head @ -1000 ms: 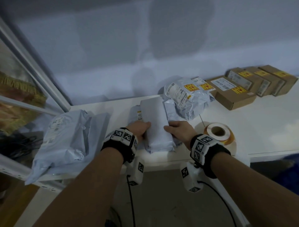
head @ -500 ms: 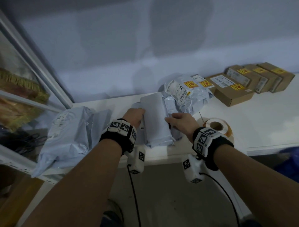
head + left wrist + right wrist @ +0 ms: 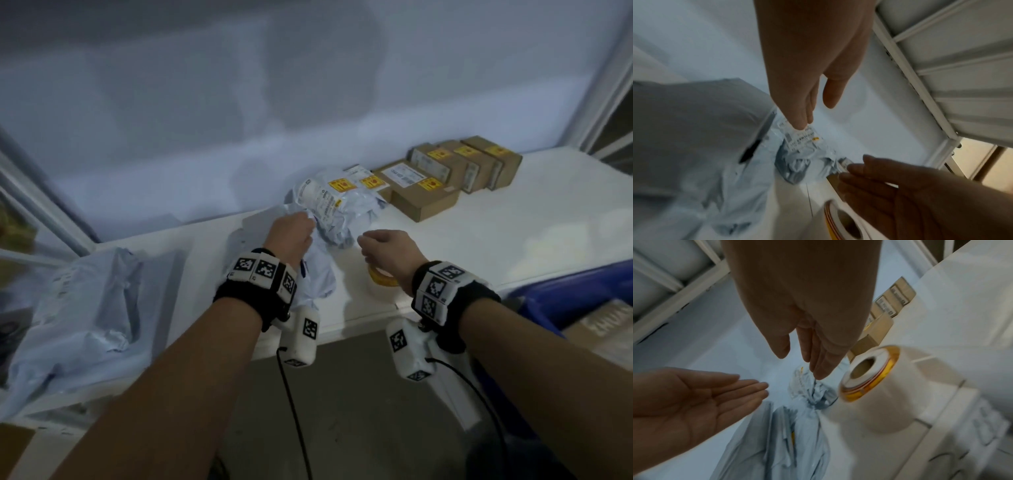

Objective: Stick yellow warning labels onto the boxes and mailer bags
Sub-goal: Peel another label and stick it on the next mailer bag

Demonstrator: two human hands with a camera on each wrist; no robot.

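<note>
My left hand (image 3: 295,231) hovers open over the grey mailer bags, its straight fingers near the printed label of a crumpled labelled mailer bag (image 3: 334,210). That bag carries yellow warning labels (image 3: 342,186). A plain grey mailer bag (image 3: 257,223) lies flat by the wall, left of my left hand; in the left wrist view it is the plain grey mailer bag (image 3: 694,129). My right hand (image 3: 382,244) is open and empty above the label roll (image 3: 381,281). In the right wrist view my right hand (image 3: 818,363) has its fingers straight beside the label roll (image 3: 865,379).
Several brown boxes (image 3: 424,202) with yellow labels line the back right of the white table (image 3: 513,233). A heap of grey mailer bags (image 3: 89,308) lies on the left. A blue bin (image 3: 565,298) stands at the right edge, below the table's front.
Both hands have let go of the grey mailer bag they held by its sides. It now lies further back by the wall, and the hands are raised and open. The view has swung right.
</note>
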